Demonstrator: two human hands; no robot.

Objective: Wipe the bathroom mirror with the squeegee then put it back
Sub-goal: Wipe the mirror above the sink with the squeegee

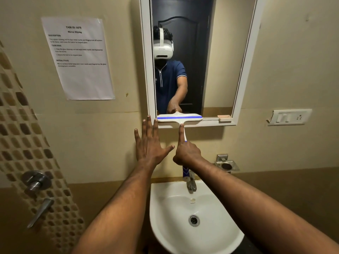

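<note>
A white-framed mirror (225, 57) hangs on the beige wall above the sink. The squeegee (178, 120) is white with a blue blade strip, and its head lies across the mirror's bottom left edge. My right hand (186, 153) grips its handle, index finger stretched up along the shaft. The handle's blue and white end sticks out below my fist. My left hand (149, 143) is flat on the wall just below and left of the mirror frame, fingers spread, holding nothing. The mirror reflects a person in a blue shirt and a dark door.
A white sink (165, 220) with a metal tap (191, 184) sits directly below my hands. A metal soap dish (227, 165) is on the wall at right, a switch plate (289, 117) above it. A printed sheet (80, 57) hangs left; shower valves (35, 182) lower left.
</note>
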